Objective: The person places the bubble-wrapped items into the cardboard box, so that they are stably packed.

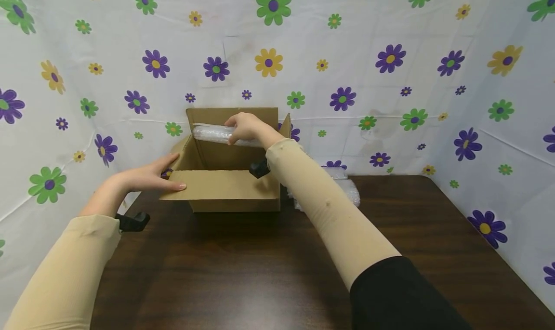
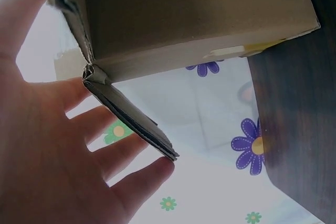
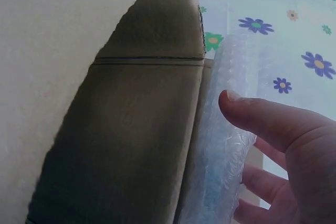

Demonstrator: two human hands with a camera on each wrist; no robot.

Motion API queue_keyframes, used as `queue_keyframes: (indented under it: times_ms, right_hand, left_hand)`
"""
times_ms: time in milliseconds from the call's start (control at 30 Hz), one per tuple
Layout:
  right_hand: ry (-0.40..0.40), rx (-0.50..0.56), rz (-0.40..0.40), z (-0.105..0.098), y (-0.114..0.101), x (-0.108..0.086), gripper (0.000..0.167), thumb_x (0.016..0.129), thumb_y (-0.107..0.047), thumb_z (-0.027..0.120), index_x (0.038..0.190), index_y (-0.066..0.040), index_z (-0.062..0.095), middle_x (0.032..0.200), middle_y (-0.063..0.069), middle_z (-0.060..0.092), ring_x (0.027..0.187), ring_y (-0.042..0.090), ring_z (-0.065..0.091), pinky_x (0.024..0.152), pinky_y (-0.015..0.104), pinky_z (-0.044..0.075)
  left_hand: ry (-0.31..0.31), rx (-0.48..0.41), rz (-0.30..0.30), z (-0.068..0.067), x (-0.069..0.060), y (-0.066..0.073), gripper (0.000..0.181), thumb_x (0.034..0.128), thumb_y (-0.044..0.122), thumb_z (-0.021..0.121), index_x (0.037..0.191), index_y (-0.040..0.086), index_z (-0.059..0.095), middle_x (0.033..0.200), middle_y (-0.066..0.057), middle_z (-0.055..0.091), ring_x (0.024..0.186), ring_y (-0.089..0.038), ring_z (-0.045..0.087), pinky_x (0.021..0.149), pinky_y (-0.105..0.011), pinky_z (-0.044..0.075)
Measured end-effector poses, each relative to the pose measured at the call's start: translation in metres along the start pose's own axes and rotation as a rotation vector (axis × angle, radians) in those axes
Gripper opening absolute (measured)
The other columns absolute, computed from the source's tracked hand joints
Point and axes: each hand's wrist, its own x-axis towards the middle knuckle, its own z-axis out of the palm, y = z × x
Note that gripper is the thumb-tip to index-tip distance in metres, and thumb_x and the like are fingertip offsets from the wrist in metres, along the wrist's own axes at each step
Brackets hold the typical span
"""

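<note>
An open cardboard box [image 1: 236, 204] stands on the dark table, its flaps folded outward. Above the box, near its back flap, my right hand [image 1: 246, 126] grips a long roll-shaped bundle in bubble wrap [image 1: 211, 133]; in the right wrist view the thumb lies on the near side of the bubble-wrapped bundle [image 3: 223, 129] and the fingers are behind it. What is inside the wrap cannot be made out. My left hand [image 1: 147, 176] rests at the box's left side, thumb on the front flap. In the left wrist view its spread, mostly straight fingers touch the side flap [image 2: 136, 116].
More bubble-wrapped items [image 1: 349, 190] lie on the table [image 1: 269, 272] right of the box, partly behind my right forearm. A flower-patterned sheet [image 1: 368, 142] hangs behind and along both sides. Black wrist mounts [image 1: 134, 222] sit on both sleeves.
</note>
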Motion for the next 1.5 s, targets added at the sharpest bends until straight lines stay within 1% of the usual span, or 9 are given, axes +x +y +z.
queue_keyframes:
  times_ms: [233,467,600,767,900,1000,1100,1267,1500]
  right_hand:
    - [-0.015,0.000,0.024,0.003,0.001,0.001,0.061,0.087,-0.021,0.074,0.142,-0.016,0.050,0.147,0.001,0.046,0.133,0.018,0.042,0.105,0.030,0.038]
    - [-0.008,-0.004,0.004,0.005,-0.014,0.003,0.060,0.086,-0.023,0.074,0.142,-0.017,0.051,0.146,-0.001,0.046,0.134,0.016,0.040,0.107,0.034,0.035]
    - [-0.004,-0.005,0.000,0.003,-0.020,0.005,0.060,0.086,-0.022,0.074,0.141,-0.018,0.052,0.146,-0.002,0.047,0.134,0.016,0.040,0.107,0.033,0.035]
    - [-0.011,-0.015,0.014,0.004,-0.018,0.006,0.060,0.087,-0.022,0.074,0.142,-0.018,0.051,0.147,-0.002,0.046,0.134,0.016,0.040,0.107,0.032,0.035]
    - [-0.019,-0.028,0.004,0.007,-0.015,0.005,0.059,0.088,-0.023,0.073,0.142,-0.017,0.050,0.147,0.000,0.046,0.134,0.018,0.040,0.106,0.033,0.036]
    - [-0.008,-0.045,0.003,0.007,-0.012,0.005,0.058,0.088,-0.024,0.072,0.142,-0.017,0.051,0.147,0.000,0.046,0.134,0.020,0.040,0.107,0.037,0.036]
    - [0.001,-0.055,0.023,0.007,-0.008,0.006,0.059,0.087,-0.024,0.073,0.142,-0.019,0.051,0.147,-0.001,0.046,0.135,0.020,0.039,0.109,0.044,0.033]
    - [0.000,-0.060,0.053,0.008,-0.001,0.006,0.060,0.086,-0.026,0.073,0.142,-0.022,0.051,0.148,-0.002,0.045,0.137,0.023,0.037,0.111,0.058,0.021]
    - [0.004,-0.058,0.077,0.007,0.007,0.004,0.060,0.086,-0.025,0.073,0.142,-0.023,0.051,0.148,-0.002,0.043,0.138,0.024,0.035,0.111,0.061,0.017]
  left_hand:
    - [-0.004,0.011,-0.001,0.000,0.002,-0.002,0.105,0.0872,0.038,0.069,0.154,0.001,-0.002,0.157,-0.030,-0.001,0.141,-0.051,0.001,0.106,-0.070,0.010]
    - [-0.007,0.012,-0.016,0.000,0.002,-0.003,0.105,0.0874,0.038,0.069,0.155,0.004,-0.004,0.157,-0.030,-0.002,0.141,-0.052,0.001,0.105,-0.071,0.011]
    - [-0.006,0.010,-0.020,0.000,0.001,-0.002,0.105,0.0878,0.039,0.068,0.155,0.005,-0.004,0.157,-0.030,-0.003,0.141,-0.052,0.001,0.104,-0.072,0.012]
    - [-0.001,0.013,-0.017,0.000,0.001,-0.002,0.105,0.0874,0.039,0.069,0.155,0.004,-0.003,0.157,-0.030,-0.002,0.140,-0.052,0.001,0.105,-0.072,0.012]
    - [0.001,0.002,-0.011,0.001,0.000,-0.002,0.105,0.0869,0.038,0.070,0.155,0.002,-0.002,0.156,-0.031,-0.001,0.141,-0.052,0.001,0.105,-0.071,0.011]
    - [0.001,-0.011,-0.005,0.001,0.000,-0.001,0.105,0.0869,0.037,0.070,0.154,0.001,-0.002,0.156,-0.031,-0.002,0.141,-0.052,0.000,0.106,-0.070,0.011]
    - [-0.001,-0.011,-0.009,0.001,0.000,-0.001,0.105,0.0871,0.038,0.070,0.155,0.003,-0.003,0.157,-0.030,-0.002,0.141,-0.052,0.000,0.106,-0.070,0.011]
    - [-0.001,-0.004,-0.017,0.001,0.000,-0.001,0.105,0.0873,0.038,0.069,0.155,0.004,-0.003,0.157,-0.029,-0.003,0.141,-0.051,0.000,0.106,-0.070,0.011]
    - [0.001,0.001,-0.018,0.002,-0.001,-0.001,0.105,0.0873,0.038,0.069,0.155,0.003,-0.003,0.157,-0.029,-0.003,0.141,-0.051,0.000,0.106,-0.070,0.011]
